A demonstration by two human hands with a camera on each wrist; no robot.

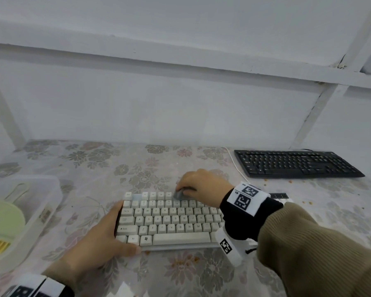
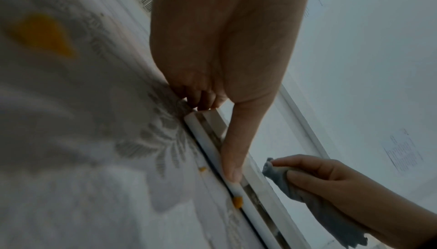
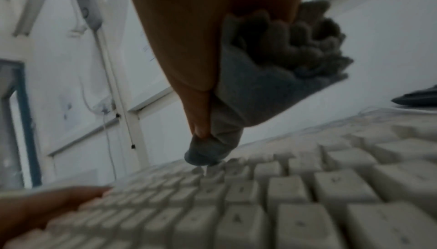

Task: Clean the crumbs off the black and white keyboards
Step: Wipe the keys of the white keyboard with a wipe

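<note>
Our left hand [image 1: 99,239] braces the light white keyboard [image 1: 169,221] by its corner; our right hand [image 1: 201,185] pinches a soft grey cloth [image 1: 179,194] over its top row.

The right end of the off-white plastic keyboard [image 1: 169,219] is hidden under the right hand [image 1: 204,185] and its olive sleeve [image 1: 308,243], and most of the crumpled grey cloth [image 1: 178,194] is buried in those fingers. The pale green round item [image 1: 2,219] in the clear plastic box [image 1: 49,202] is cut off by the left edge. In the right wrist view the nearest keycaps blur, legends unreadable.
</note>
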